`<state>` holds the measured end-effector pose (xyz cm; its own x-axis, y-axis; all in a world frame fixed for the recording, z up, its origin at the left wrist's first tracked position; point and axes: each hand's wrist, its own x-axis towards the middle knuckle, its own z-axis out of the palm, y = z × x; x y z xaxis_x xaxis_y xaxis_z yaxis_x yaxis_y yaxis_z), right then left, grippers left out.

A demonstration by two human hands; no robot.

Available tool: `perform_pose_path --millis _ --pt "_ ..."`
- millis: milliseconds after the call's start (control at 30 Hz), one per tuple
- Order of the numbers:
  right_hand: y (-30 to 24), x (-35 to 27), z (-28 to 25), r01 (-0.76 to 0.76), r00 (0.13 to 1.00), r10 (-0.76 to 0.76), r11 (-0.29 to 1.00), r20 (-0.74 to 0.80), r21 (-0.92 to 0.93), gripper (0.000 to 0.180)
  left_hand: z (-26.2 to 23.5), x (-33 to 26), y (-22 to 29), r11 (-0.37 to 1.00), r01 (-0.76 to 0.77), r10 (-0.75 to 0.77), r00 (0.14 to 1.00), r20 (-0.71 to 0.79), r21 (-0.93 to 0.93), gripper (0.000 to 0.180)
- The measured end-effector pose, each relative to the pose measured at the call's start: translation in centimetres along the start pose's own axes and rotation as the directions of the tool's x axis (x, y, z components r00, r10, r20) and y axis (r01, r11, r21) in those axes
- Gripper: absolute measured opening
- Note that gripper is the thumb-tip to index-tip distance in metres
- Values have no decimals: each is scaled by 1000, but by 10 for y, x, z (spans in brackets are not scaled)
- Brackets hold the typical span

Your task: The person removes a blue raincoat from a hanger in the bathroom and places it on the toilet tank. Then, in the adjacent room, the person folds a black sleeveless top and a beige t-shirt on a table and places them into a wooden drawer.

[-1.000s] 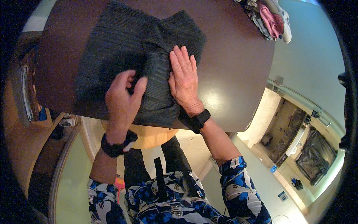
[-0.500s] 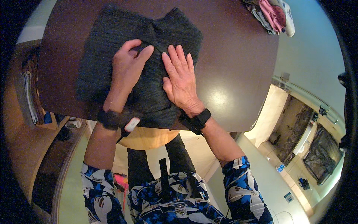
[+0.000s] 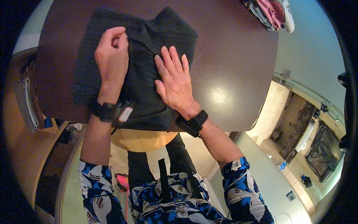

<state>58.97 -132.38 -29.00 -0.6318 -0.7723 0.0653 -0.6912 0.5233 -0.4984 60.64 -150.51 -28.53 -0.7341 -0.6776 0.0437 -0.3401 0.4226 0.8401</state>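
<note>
The dark, ribbed cloth (image 3: 143, 95) lies on the tabletop (image 3: 231, 63), close to the near edge, with a bumpy fold near its top. It looks soft, stretchy and a bit thick, so I think it is light, bends easily and won't break. The ribs should give good grip. The best places to hold it are probably the corners and side edges, because pinching the middle might bunch it up. The left hand (image 3: 113, 56) is curled over the left part, fingers bent; I can't tell if it pinches any cloth. The right hand (image 3: 174, 78) lies flat on the right part, fingers a little apart, gripping nothing. Far off to the right sits a pile of clothes (image 3: 271, 15).
</note>
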Motion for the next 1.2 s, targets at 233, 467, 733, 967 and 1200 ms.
perform_pose_path --millis 233,467,733,967,1200 --pt "-3 3 2 -11 1000 10 1000 -8 -15 59 1 -48 7 787 -534 388 818 424 309 44" --pt "1 -1 4 -9 1000 8 999 -24 -31 57 -14 -45 -8 846 -486 381 839 388 219 48" --pt "-1 -1 -1 -41 999 41 999 -28 7 56 -119 -54 -79 756 -115 133 991 21 644 50" --pt "-6 -5 -22 -51 999 51 999 -4 10 56 -123 -52 -65 755 67 -100 995 12 653 46" --pt "-40 -24 2 -98 994 101 994 47 -55 57 -124 -43 -68 826 169 -249 965 79 538 23"
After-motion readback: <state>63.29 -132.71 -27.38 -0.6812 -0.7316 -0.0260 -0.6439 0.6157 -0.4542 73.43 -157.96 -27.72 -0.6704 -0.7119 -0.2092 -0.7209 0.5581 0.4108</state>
